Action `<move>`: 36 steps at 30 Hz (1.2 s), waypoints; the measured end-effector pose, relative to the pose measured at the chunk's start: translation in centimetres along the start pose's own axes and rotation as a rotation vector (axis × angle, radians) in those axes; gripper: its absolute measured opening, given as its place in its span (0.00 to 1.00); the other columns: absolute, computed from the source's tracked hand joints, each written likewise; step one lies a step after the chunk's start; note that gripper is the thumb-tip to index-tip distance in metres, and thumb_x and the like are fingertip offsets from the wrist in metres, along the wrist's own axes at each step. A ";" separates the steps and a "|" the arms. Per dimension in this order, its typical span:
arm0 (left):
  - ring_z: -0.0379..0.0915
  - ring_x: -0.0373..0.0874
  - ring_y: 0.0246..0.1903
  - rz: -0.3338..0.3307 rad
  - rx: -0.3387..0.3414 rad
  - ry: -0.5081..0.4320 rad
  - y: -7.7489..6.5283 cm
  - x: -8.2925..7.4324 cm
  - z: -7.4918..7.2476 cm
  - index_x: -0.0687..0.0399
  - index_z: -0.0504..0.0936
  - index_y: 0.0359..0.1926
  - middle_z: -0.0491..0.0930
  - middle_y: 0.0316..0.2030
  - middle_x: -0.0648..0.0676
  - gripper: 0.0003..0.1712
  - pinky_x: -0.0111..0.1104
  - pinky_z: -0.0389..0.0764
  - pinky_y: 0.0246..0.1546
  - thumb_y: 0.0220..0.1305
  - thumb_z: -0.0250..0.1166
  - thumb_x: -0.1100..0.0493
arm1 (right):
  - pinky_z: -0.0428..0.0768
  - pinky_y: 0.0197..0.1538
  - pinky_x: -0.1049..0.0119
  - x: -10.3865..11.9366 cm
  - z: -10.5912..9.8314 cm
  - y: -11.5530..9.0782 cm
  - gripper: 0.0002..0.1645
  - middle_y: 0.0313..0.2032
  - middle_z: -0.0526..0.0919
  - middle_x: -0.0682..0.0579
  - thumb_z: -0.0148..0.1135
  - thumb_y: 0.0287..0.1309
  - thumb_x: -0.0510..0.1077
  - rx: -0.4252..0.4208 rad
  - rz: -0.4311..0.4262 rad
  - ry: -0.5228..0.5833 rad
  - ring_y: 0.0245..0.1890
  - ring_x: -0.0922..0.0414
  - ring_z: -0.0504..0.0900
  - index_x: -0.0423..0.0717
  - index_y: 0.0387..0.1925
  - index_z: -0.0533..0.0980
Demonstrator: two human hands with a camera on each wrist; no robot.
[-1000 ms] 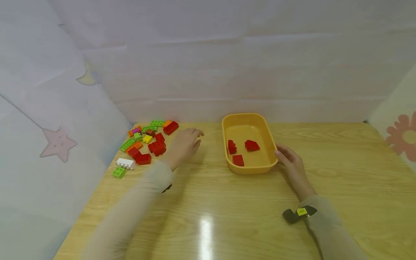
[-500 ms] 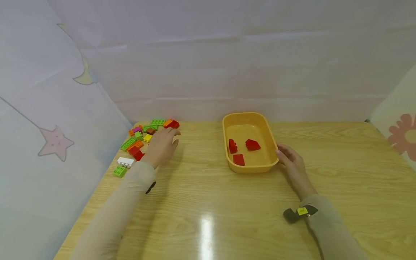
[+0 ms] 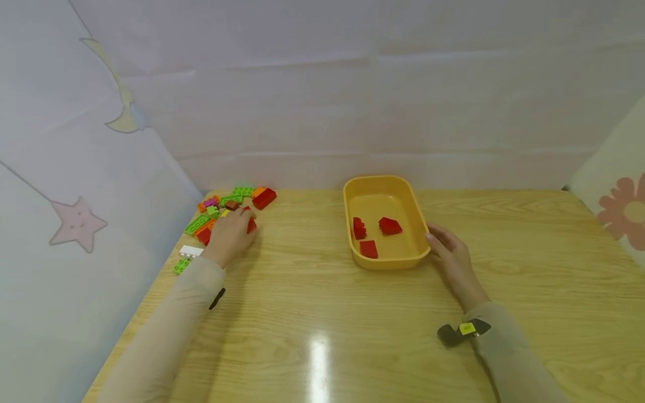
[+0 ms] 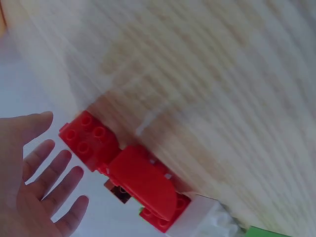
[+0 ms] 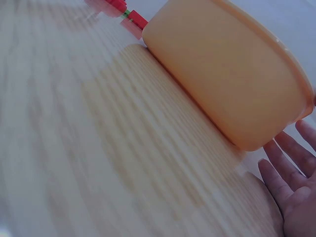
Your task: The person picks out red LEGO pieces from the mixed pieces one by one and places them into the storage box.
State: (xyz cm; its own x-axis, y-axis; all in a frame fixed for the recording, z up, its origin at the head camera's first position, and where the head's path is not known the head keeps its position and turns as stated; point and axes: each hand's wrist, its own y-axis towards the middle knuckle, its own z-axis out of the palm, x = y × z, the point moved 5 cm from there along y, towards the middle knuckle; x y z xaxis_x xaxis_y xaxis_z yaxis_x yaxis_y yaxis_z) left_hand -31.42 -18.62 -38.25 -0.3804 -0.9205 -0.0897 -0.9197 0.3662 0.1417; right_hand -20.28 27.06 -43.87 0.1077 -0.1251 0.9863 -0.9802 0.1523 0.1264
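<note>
Wooden table, pale walls; left hand loose-fingered, tray rim in right hand.

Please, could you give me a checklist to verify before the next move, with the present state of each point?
1. Yellow tray standing flat on the table: ok.
2. Right hand touching the tray's right side: ok.
3. Room in the tray: ok; three red bricks lie inside, and the far part of its floor is bare.
4. Left hand beside the studded red brick: ok.
5. That brick gripped: not ok; thumb and fingers are spread, not closed round it.
6. Left fingertips touching it: cannot tell.
</note>
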 end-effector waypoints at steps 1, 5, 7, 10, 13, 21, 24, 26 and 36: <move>0.76 0.60 0.45 -0.007 0.014 0.001 -0.2 0.2 0.1 0.64 0.78 0.53 0.78 0.47 0.63 0.19 0.52 0.78 0.45 0.66 0.65 0.56 | 0.77 0.48 0.77 0.0 0.0 0.0 0.33 0.59 0.75 0.54 0.56 0.72 0.51 0.003 -0.001 -0.002 0.51 0.65 0.76 0.35 0.68 0.66; 0.75 0.61 0.46 -0.032 0.042 0.004 -0.9 0.8 0.4 0.64 0.78 0.53 0.78 0.46 0.64 0.21 0.53 0.78 0.45 0.65 0.66 0.55 | 0.77 0.48 0.77 0.0 0.1 -0.1 0.33 0.60 0.74 0.49 0.55 0.72 0.52 0.002 -0.014 -0.046 0.52 0.66 0.76 0.36 0.68 0.66; 0.75 0.62 0.47 -0.032 0.041 -0.002 -1.0 1.0 0.3 0.63 0.78 0.53 0.77 0.47 0.65 0.22 0.54 0.78 0.46 0.64 0.68 0.54 | 0.77 0.47 0.77 0.1 0.1 0.0 0.32 0.61 0.74 0.48 0.54 0.73 0.53 -0.003 -0.027 -0.074 0.51 0.66 0.76 0.36 0.68 0.67; 0.75 0.62 0.48 -0.030 0.042 -0.013 -1.1 1.2 0.3 0.63 0.78 0.54 0.78 0.47 0.65 0.23 0.53 0.77 0.47 0.63 0.70 0.54 | 0.78 0.48 0.77 0.1 0.0 0.1 0.32 0.61 0.74 0.48 0.53 0.73 0.54 -0.005 -0.035 -0.096 0.52 0.67 0.76 0.38 0.68 0.67; 0.75 0.61 0.48 -0.024 0.047 -0.018 -1.2 1.3 0.3 0.63 0.78 0.54 0.78 0.47 0.64 0.24 0.52 0.77 0.48 0.61 0.71 0.55 | 0.78 0.48 0.77 0.0 -0.2 0.1 0.33 0.61 0.74 0.50 0.53 0.73 0.55 -0.002 -0.037 -0.101 0.52 0.67 0.76 0.38 0.68 0.67; 0.75 0.63 0.47 -0.009 0.040 -0.039 -1.2 1.1 0.2 0.66 0.77 0.52 0.79 0.47 0.65 0.20 0.53 0.77 0.51 0.62 0.70 0.61 | 0.78 0.46 0.77 -0.1 -0.4 0.3 0.33 0.59 0.75 0.55 0.54 0.72 0.56 -0.005 -0.033 -0.084 0.51 0.66 0.77 0.38 0.68 0.67; 0.76 0.64 0.46 -0.010 0.032 -0.041 -1.2 0.9 0.3 0.66 0.76 0.52 0.78 0.46 0.65 0.20 0.54 0.77 0.49 0.62 0.70 0.62 | 0.78 0.46 0.77 -0.1 -0.4 0.3 0.34 0.58 0.75 0.56 0.54 0.72 0.56 -0.002 -0.025 -0.080 0.50 0.65 0.77 0.38 0.68 0.67; 0.76 0.64 0.45 -0.009 0.027 -0.052 -1.2 0.8 0.3 0.66 0.76 0.51 0.78 0.45 0.65 0.19 0.54 0.78 0.48 0.62 0.69 0.63 | 0.78 0.47 0.77 0.0 -0.4 0.3 0.34 0.59 0.75 0.55 0.53 0.72 0.56 -0.001 -0.025 -0.083 0.51 0.65 0.77 0.38 0.68 0.67; 0.76 0.61 0.46 0.017 -0.004 -0.082 -1.4 0.0 0.3 0.64 0.78 0.52 0.79 0.46 0.64 0.19 0.53 0.78 0.48 0.62 0.70 0.63 | 0.77 0.48 0.78 0.0 -0.3 -0.1 0.35 0.62 0.73 0.49 0.53 0.72 0.57 0.001 -0.008 -0.100 0.52 0.66 0.76 0.39 0.69 0.66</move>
State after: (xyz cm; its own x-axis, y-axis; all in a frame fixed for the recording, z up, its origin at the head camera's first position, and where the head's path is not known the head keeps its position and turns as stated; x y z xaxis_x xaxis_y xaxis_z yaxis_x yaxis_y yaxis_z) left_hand -30.17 -19.08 -38.73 -0.4032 -0.8997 -0.1671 -0.9125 0.3815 0.1475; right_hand -20.17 27.34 -43.86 0.0987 -0.2231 0.9698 -0.9795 0.1499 0.1342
